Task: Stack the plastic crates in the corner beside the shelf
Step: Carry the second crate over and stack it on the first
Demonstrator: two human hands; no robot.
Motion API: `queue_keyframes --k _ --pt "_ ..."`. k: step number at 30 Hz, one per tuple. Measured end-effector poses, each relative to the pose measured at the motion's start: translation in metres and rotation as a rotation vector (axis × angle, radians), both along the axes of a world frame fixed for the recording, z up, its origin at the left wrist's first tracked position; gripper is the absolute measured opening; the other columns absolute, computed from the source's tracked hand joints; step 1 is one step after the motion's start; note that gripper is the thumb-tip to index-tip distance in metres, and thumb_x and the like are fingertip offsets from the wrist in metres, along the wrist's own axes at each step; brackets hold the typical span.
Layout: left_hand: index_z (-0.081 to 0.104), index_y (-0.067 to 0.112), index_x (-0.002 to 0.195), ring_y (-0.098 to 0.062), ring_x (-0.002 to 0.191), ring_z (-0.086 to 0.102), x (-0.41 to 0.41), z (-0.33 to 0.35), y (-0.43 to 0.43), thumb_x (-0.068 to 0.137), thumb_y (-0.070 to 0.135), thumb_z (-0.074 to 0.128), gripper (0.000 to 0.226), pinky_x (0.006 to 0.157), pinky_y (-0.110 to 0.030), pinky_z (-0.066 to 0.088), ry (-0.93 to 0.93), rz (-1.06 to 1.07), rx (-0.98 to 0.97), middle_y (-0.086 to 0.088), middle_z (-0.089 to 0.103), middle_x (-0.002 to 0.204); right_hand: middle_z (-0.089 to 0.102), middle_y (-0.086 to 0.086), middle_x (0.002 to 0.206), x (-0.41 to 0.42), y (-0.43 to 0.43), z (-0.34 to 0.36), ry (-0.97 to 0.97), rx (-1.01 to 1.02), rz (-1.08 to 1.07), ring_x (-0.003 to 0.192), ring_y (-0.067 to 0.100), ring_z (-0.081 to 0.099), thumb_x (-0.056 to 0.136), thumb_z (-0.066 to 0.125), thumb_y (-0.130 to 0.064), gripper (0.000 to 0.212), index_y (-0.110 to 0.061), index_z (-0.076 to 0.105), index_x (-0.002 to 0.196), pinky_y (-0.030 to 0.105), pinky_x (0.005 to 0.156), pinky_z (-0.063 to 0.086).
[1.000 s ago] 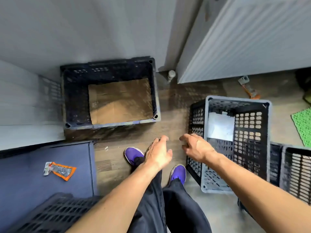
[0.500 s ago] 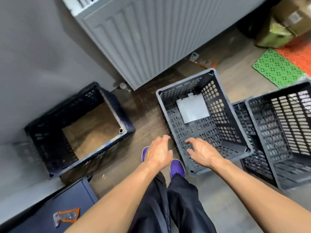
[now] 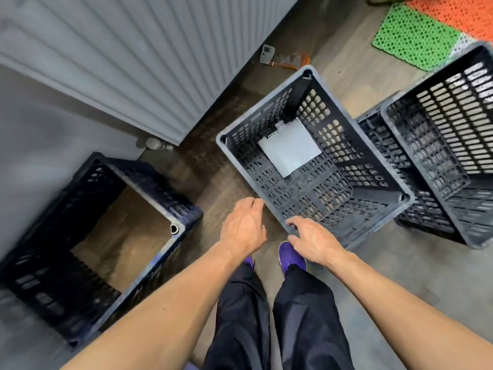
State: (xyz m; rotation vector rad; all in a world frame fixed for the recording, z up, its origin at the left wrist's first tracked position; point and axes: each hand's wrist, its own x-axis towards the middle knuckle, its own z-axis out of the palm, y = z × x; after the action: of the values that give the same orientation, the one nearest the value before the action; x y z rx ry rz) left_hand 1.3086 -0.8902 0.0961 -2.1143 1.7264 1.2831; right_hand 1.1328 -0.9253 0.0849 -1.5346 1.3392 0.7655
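Wood-look floor (image 3: 400, 276), brown near the wall and greyer toward the near edge, carries everything in view. Nearest: two bare forearms, dark trousers and two purple shoes (image 3: 292, 256), seen from above.

Left hand (image 3: 244, 227) hangs palm-down over bare floor, fingers loosely together and slightly curled, gripping nothing; its fingertips lie just beside the near corner of the grey crate (image 3: 314, 182), contact not certain. Right hand (image 3: 313, 243) rests at that crate's near rim, fingers curled onto the edge; whether it truly grips cannot be told.

Crates counted: four. One, the grey crate, stands mid-floor, open side up, perforated walls and lattice base, round sockets at the corners, rim lighter grey. One white sheet (image 3: 290, 149) lies on its base toward the far side.

Two, a dark blue crate (image 3: 80, 249) at the left, set in the corner against the grey wall (image 3: 53, 124), rim worn pale at one corner; brown cardboard (image 3: 125, 236) lines its bottom. Blurred.

Three and four at the right edge: a black crate (image 3: 453, 129) with slotted walls sits tilted on another dark crate (image 3: 426, 209), which touches the grey one's right side.

Farther back: one ribbed white radiator (image 3: 133, 49) along the wall, a small grey-and-orange object (image 3: 282, 58) on the floor below it, one green mat (image 3: 413, 41), one orange mat (image 3: 458, 12).
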Motion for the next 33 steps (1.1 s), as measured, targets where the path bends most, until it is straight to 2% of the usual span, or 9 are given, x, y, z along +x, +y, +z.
queue_keyframes --k 4,8,11,14,16,20,25,31,33 --pt "0.044 0.012 0.138 -0.026 0.143 0.023 0.014 -0.031 -0.006 0.085 0.021 0.062 0.056 0.106 -0.041 0.039 -0.091 -0.202 -0.106 -0.006 0.037 0.147 0.048 0.011 0.137 0.012 0.010 -0.031 0.018 -0.031 -0.091 0.128 0.031 0.046 0.095 0.054 -0.030 0.051 -0.024 0.038 0.144 0.044 0.104 0.041" --pt "0.040 0.015 0.142 -0.025 0.149 0.013 0.012 -0.068 -0.021 0.087 0.026 0.062 0.061 0.119 -0.043 0.016 -0.142 -0.415 -0.133 -0.006 0.030 0.155 0.047 0.013 0.139 0.009 0.018 -0.061 0.042 -0.063 -0.170 0.131 0.033 0.042 0.094 0.056 -0.038 0.060 -0.022 0.033 0.147 0.048 0.105 0.039" --pt "0.043 0.016 0.135 -0.025 0.143 0.026 0.007 -0.092 -0.032 0.081 0.025 0.062 0.058 0.120 -0.044 0.008 -0.182 -0.512 -0.130 -0.006 0.044 0.143 0.049 0.015 0.139 0.002 0.025 -0.082 0.053 -0.056 -0.179 0.131 0.034 0.043 0.094 0.055 -0.045 0.062 -0.019 0.034 0.146 0.047 0.104 0.040" --pt "0.046 0.016 0.128 -0.026 0.122 0.048 -0.002 -0.112 -0.045 0.076 0.017 0.064 0.055 0.120 -0.043 0.012 -0.180 -0.494 -0.157 -0.005 0.057 0.119 0.049 0.015 0.138 -0.003 0.032 -0.098 0.065 -0.027 -0.181 0.130 0.035 0.043 0.095 0.054 -0.044 0.062 -0.018 0.032 0.147 0.048 0.103 0.041" --pt "0.049 0.020 0.125 -0.026 0.116 0.052 -0.010 -0.122 -0.055 0.076 0.017 0.064 0.051 0.117 -0.041 0.019 -0.194 -0.542 -0.115 -0.003 0.059 0.116 0.049 0.015 0.139 -0.005 0.035 -0.109 0.065 -0.032 -0.192 0.131 0.035 0.043 0.095 0.054 -0.041 0.060 -0.019 0.032 0.147 0.048 0.103 0.041" --pt "0.057 0.032 0.113 -0.023 0.109 0.054 -0.019 -0.140 -0.064 0.086 0.026 0.060 0.028 0.096 -0.038 0.030 -0.314 -0.735 -0.052 0.004 0.062 0.112 0.048 0.010 0.137 -0.008 0.034 -0.126 0.032 -0.067 -0.190 0.124 0.033 0.051 0.096 0.054 -0.029 0.056 -0.026 0.031 0.147 0.046 0.099 0.043" --pt "0.061 0.030 0.115 -0.023 0.109 0.058 -0.020 -0.140 -0.070 0.094 0.024 0.047 0.026 0.089 -0.037 0.032 -0.417 -0.834 -0.071 0.002 0.063 0.115 0.041 0.007 0.131 -0.006 0.037 -0.123 -0.002 -0.070 -0.188 0.111 0.036 0.055 0.094 0.044 -0.010 0.061 -0.031 0.029 0.149 0.045 0.094 0.044" --pt "0.066 0.029 0.098 -0.021 0.097 0.061 -0.024 -0.105 -0.086 0.097 0.023 0.045 0.022 0.078 -0.035 0.028 -0.364 -0.879 -0.174 0.005 0.065 0.102 0.049 0.006 0.118 -0.020 0.016 -0.096 -0.020 -0.090 -0.251 0.110 0.034 0.056 0.098 0.050 -0.035 0.042 -0.031 0.043 0.139 0.042 0.093 0.045" --pt "0.067 0.028 0.097 -0.022 0.096 0.063 -0.028 -0.089 -0.093 0.096 0.022 0.047 0.021 0.076 -0.035 0.025 -0.371 -0.909 -0.209 0.005 0.069 0.099 0.049 0.003 0.106 -0.025 0.009 -0.083 -0.045 -0.104 -0.255 0.106 0.033 0.056 0.097 0.051 -0.037 0.029 -0.030 0.050 0.126 0.041 0.087 0.045"
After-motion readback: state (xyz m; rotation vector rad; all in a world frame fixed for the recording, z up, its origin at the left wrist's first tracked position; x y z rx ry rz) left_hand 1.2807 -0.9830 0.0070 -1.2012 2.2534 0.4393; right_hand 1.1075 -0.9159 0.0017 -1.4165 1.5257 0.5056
